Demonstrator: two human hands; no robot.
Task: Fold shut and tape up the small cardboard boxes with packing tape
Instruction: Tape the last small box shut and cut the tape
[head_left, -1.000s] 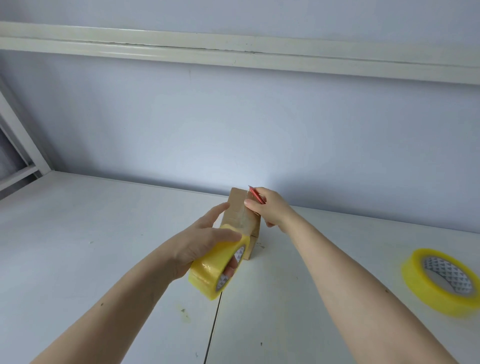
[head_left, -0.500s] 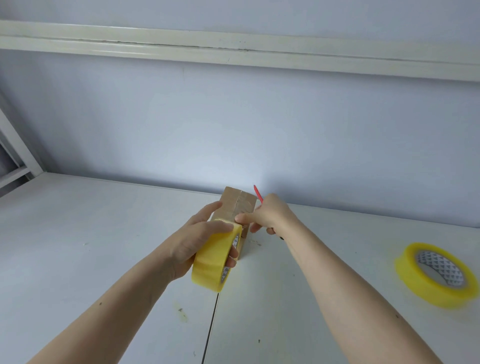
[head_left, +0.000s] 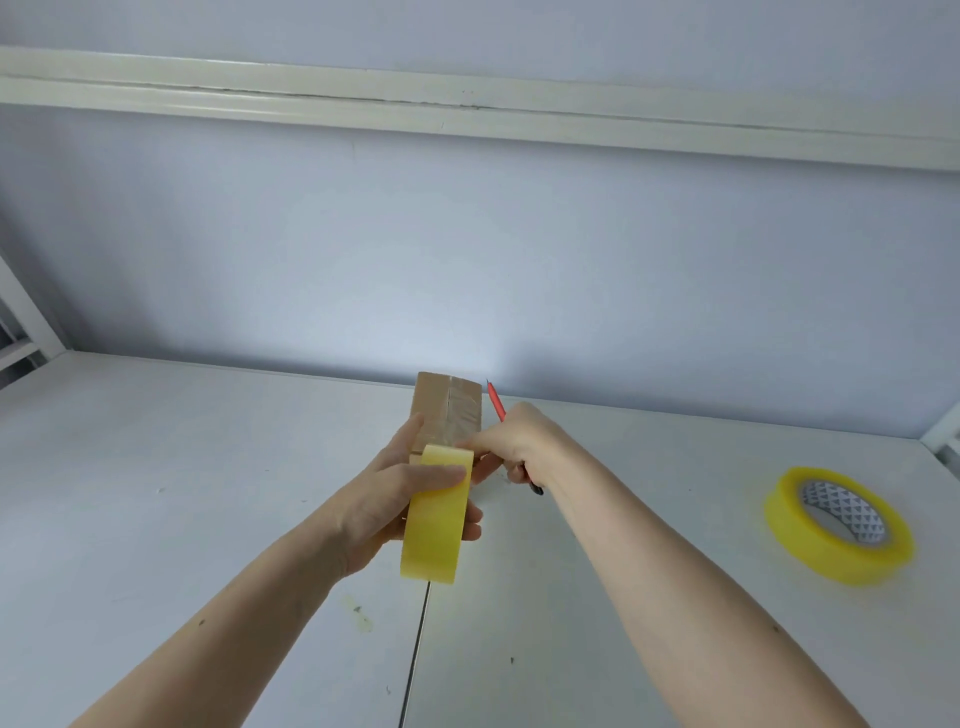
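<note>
Left hand (head_left: 387, 499) wrapped around yellow tape roll (head_left: 435, 514), just near cardboard box (head_left: 448, 410). Right hand (head_left: 511, 441) curled around red cutter (head_left: 496, 404), fingertips on box. Second tape roll (head_left: 836, 525) flat, far right.

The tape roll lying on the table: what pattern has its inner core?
Grey-and-white triangles on the tape roll, head view.

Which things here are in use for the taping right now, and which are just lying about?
In use:
box
tape roll in left hand
red cutter in right hand

Lying about:
second tape roll on the table
</note>
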